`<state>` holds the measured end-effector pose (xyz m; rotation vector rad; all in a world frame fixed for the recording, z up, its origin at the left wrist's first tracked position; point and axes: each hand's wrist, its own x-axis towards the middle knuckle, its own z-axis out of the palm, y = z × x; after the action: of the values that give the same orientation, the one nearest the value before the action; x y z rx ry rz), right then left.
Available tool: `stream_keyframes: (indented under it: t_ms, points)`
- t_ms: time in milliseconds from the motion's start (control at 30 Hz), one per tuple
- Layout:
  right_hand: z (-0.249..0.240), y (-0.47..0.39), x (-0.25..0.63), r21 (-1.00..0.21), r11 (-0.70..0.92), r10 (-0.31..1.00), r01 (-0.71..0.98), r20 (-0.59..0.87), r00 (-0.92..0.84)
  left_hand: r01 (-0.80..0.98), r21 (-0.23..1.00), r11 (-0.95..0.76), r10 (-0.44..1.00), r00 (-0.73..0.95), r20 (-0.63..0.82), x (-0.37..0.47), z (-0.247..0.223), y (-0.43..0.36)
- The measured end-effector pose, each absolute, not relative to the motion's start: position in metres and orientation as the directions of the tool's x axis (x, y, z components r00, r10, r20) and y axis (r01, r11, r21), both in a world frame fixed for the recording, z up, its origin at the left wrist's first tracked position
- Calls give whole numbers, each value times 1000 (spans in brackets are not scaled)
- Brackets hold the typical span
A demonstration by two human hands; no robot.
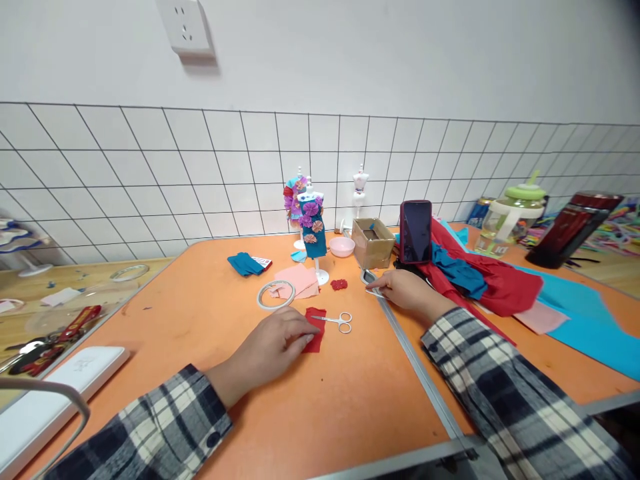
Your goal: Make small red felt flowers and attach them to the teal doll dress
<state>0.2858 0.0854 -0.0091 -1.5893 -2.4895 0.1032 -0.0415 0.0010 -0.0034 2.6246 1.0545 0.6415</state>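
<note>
My left hand rests on the orange table with its fingers pressed together at the left edge of a small red cloth piece. Small scissors with white finger loops lie with their blades over that cloth. Farther right, my right hand reaches down, its fingertips closed at a small grey-and-dark object whose kind is unclear. Between the hands and the dress forms lies a small heap of dark red pieces. A roll of white tape touches pink cloth.
A dress form in blue cloth with flowers stands behind. Near it are a pink bowl, a cardboard box and an upright phone. Red cloth, a jug and a dark flask occupy the right; a white power bank lies left.
</note>
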Motion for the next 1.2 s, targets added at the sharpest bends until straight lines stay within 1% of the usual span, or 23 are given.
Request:
stream_keyframes:
  t_ms: [100, 167, 267, 367, 500, 633, 700, 767, 900, 967, 1033, 1200]
  points:
    - [-6, 82, 282, -179, 420, 897, 890, 233, -377, 592, 369, -716, 696, 650, 307, -42, -4, 1]
    - [-5, 81, 280, -234, 433, 886, 870, 289, -364, 590, 366, -720, 692, 655, 305, -42, -5, 1]
    - [-6, 82, 282, -356, 407, 908, 841, 261, -329, 587, 363, -724, 687, 662, 299, -43, -5, 2]
    - [-8, 84, 285, -404, 387, 921, 829, 202, -332, 587, 362, -724, 686, 665, 293, -42, -5, 3]
    - [-10, 84, 286, -374, 379, 925, 846, 122, -361, 588, 365, -722, 688, 664, 292, -43, -5, 2]
    - [-8, 81, 284, -338, 360, 933, 870, 145, -330, 581, 359, -731, 679, 672, 295, -43, -6, 1]
    - [-5, 80, 282, -283, 334, 942, 899, 143, -305, 579, 357, -733, 677, 673, 298, -43, -5, 1]
    - [-3, 79, 280, -203, 322, 945, 925, 128, -301, 580, 359, -731, 679, 671, 300, -42, -4, 0]
    - [0, 78, 279, -56, 385, 920, 921, 107, -378, 571, 354, -740, 669, 681, 299, -41, -1, 0]
    - [1, 78, 279, -16, 411, 907, 911, 109, -407, 575, 358, -736, 674, 675, 300, -41, -2, 0]
    - [1, 78, 278, -31, 397, 914, 917, 108, -392, 576, 365, -732, 678, 670, 302, -42, -4, 1]
    - [-2, 78, 279, -225, 319, 948, 921, 92, -306, 566, 361, -742, 668, 674, 316, -44, -10, 2]
